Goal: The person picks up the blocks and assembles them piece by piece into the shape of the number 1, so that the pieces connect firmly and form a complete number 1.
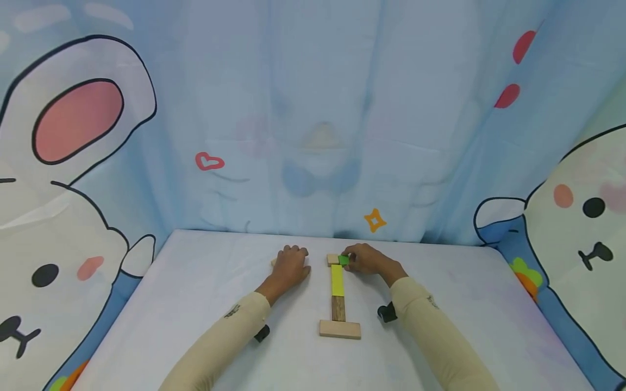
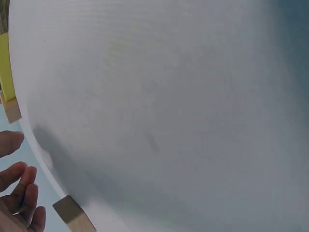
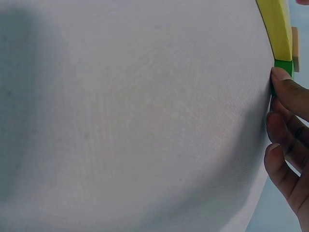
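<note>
My right hand [image 1: 364,259] pinches a small green block [image 1: 344,260] between thumb and fingers. That block lies beside a plain wooden block [image 1: 332,259], at the far end of a long yellow block [image 1: 337,280]. Below the yellow one comes a dark brown wood-grain block [image 1: 338,308], then a wide plain block [image 1: 339,329] set crosswise. My left hand [image 1: 290,266] is over the table to the left of this row, its fingers loosely bent and holding nothing. Close to it lies another wooden block [image 2: 75,215], mostly covered by the hand in the head view.
The blocks lie on a table with a white cloth [image 1: 195,304]. Behind its far edge hangs a light blue curtain [image 1: 313,81] with cartoon prints. Black wrist-camera mounts [image 1: 387,313] sit under both forearms, low over the cloth.
</note>
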Tool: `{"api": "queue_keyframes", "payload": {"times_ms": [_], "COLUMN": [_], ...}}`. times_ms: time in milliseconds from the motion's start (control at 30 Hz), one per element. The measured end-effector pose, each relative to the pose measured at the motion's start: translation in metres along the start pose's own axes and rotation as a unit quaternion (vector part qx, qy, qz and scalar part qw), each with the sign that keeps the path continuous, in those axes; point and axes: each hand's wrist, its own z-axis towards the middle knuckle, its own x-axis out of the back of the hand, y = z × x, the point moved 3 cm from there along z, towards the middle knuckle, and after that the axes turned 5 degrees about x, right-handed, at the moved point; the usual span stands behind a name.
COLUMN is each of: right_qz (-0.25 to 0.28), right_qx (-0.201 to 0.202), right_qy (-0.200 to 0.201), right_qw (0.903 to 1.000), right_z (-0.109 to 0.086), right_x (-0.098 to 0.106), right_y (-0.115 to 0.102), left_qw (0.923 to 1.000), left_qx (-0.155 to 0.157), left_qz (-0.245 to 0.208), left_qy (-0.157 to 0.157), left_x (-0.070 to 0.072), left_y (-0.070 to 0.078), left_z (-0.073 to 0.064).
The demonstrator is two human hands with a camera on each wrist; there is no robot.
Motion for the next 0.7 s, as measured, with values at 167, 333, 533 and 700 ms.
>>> {"api": "queue_keyframes", "payload": {"times_ms": [167,333,533,700], "right_qz": [0.005,0.01,0.015,0.017], "right_qx": [-0.003,-0.005,-0.004,-0.01], "right_qy": [-0.002,-0.002,0.003,0.006], "right_qw": [1.0,0.9999,0.9999,0.9998], "right_z": [0.0,-0.001,0.0,0.0], "right_x": [0.0,0.001,0.0,-0.001], "right_y": [-0.001,-0.003,0.0,0.001], "left_qw": [1.0,0.9998,0.9995,0.9989], "left_qx": [0.002,0.012,0.031,0.045], "left_qz": [-0.004,-0.004,-0.006,-0.015], "left_qy": [0.009,0.015,0.005,-0.004], "left_x": [0.007,0.012,0.013,0.015], "left_y": [-0.006,-0.014,-0.025,-0.033], "left_z": [-0.005,-0.009,-0.012,-0.015]}}
